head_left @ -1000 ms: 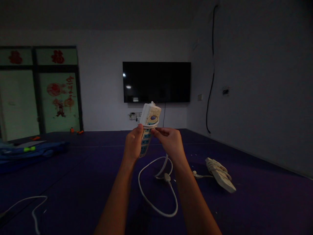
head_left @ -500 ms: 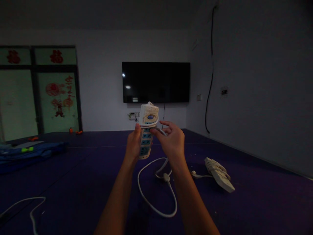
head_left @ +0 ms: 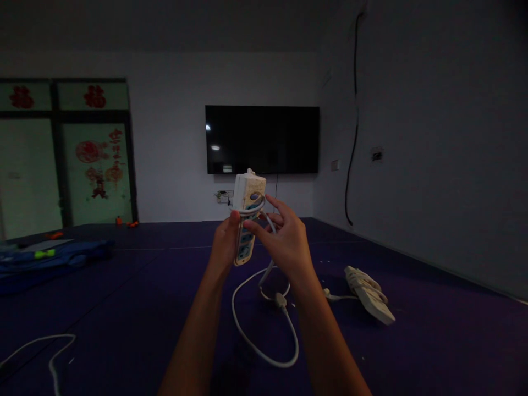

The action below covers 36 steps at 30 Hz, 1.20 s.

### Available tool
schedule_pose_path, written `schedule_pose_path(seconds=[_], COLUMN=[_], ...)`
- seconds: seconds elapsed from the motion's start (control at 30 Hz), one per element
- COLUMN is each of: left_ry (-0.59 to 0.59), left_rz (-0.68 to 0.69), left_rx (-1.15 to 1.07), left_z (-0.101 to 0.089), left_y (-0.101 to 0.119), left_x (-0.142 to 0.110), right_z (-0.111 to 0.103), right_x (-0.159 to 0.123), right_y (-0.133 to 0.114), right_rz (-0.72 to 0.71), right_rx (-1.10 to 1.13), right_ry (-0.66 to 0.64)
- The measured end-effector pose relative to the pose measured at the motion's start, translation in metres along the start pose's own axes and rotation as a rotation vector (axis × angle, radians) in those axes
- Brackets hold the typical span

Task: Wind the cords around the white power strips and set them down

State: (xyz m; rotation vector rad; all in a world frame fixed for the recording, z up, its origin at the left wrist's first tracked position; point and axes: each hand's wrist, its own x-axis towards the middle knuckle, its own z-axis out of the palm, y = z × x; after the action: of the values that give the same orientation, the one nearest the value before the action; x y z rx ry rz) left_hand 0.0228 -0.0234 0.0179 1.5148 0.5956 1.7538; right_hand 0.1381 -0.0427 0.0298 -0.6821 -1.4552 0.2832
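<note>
Raised in front of me is a white power strip [head_left: 246,246] with blue sockets and a switch near its top. My left hand [head_left: 225,242] is closed around its left side, thumb on the front edge. White cord [head_left: 251,210] loops across the strip below the switch. At the strip's right side, my right hand [head_left: 285,236] has its thumb against the sockets and its fingers around the cord; part of the grip is hidden. From there the cord runs down to a loose loop on the purple surface, where its white plug [head_left: 280,300] lies.
A second white power strip [head_left: 369,294], wrapped in its own cord, lies to the right. Another white cable [head_left: 51,360] is at the lower left. Blue cloth [head_left: 78,257] lies at the far left. A television [head_left: 264,140] hangs on the back wall.
The power strip has turned slightly and tilted in my left hand. My right hand has moved a little left, its thumb now farther across the strip's front.
</note>
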Motion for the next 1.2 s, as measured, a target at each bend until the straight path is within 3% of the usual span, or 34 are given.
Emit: schedule_pose_path(seconds=[0.2,0.33,0.63,0.9,1.07,1.2], left_ry=[-0.097,-0.095,-0.115,-0.127,-0.160,-0.102], left_rz=[0.051,0.061,-0.039,-0.057,-0.155,-0.160], left_rx=[-0.034,0.000,-0.033,-0.059,-0.041,-0.020], left_z=[0.001,0.002,-0.002,-0.008,-0.012,-0.009], left_y=[-0.007,-0.009,0.002,-0.006,-0.014,-0.015], left_x=[0.002,0.003,-0.003,0.001,0.002,0.002], right_z=[0.001,0.002,-0.003,-0.001,0.000,0.005], right_x=[0.002,0.002,0.003,0.004,0.004,0.003], right_y=[0.007,0.008,0.002,0.004,0.006,0.007], right_rz=[-0.010,0.015,0.037,0.077,0.092,0.073], right_rx=[0.036,0.100,0.325,0.437,0.426,0.402], right_ry=[0.005,-0.011,-0.082,-0.107,-0.100,-0.117])
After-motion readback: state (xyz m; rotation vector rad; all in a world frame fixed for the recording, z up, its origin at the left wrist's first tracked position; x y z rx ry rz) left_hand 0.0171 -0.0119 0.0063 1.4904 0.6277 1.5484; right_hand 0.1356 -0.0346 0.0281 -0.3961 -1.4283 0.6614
